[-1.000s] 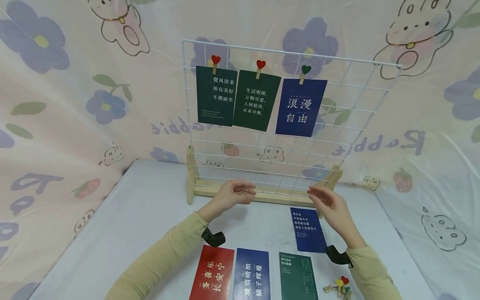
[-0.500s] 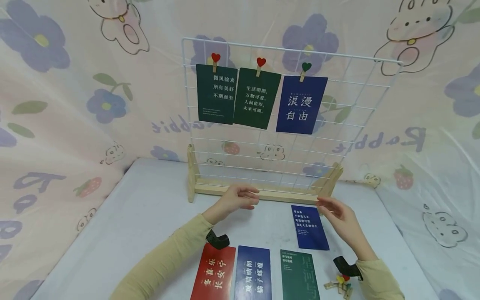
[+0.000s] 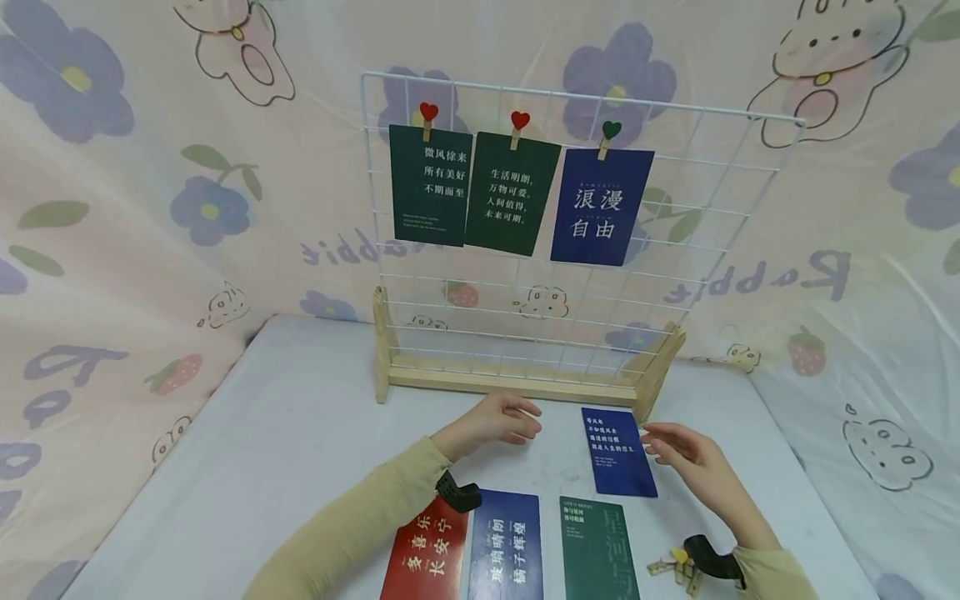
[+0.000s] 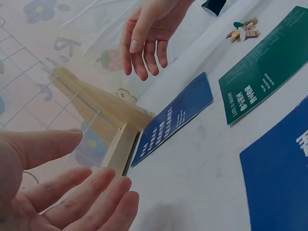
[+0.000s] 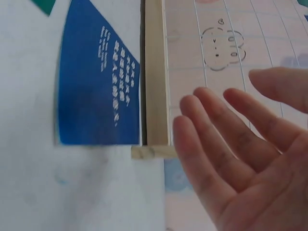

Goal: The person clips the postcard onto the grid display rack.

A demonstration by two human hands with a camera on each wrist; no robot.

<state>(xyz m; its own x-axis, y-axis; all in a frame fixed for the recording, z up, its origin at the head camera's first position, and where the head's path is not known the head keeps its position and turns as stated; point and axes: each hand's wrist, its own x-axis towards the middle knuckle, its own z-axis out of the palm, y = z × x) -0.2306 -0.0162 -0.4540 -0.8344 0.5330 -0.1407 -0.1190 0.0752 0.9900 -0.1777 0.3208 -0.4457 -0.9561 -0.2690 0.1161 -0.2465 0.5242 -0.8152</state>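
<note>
My left hand [image 3: 495, 423] hovers over the table in front of the rack's wooden base, fingers relaxed and holding nothing. My right hand [image 3: 693, 458] is beside the right edge of a blue card [image 3: 618, 454] with white writing, its fingers loose and parted from the thumb. In the right wrist view that palm [image 5: 260, 168] shows bare, and the blue card [image 5: 96, 82] lies on the table next to the wooden base. On the white wire grid rack [image 3: 525, 333] hang two green cards [image 3: 431, 187] and a blue card [image 3: 602, 208], each under a heart-topped clothespin [image 3: 520, 129].
Along the table's front lie a red card [image 3: 423, 554], another blue card [image 3: 506, 550] and a green card [image 3: 597, 550]. A small pile of clothespins [image 4: 244, 31] sits right of the green card. Behind the rack hangs a rabbit-and-flower printed cloth [image 3: 300, 167].
Both hands have come down and toward the front, away from the rack. The left has also shifted right, now covering part of the red card with its wrist; the right has moved outward.
</note>
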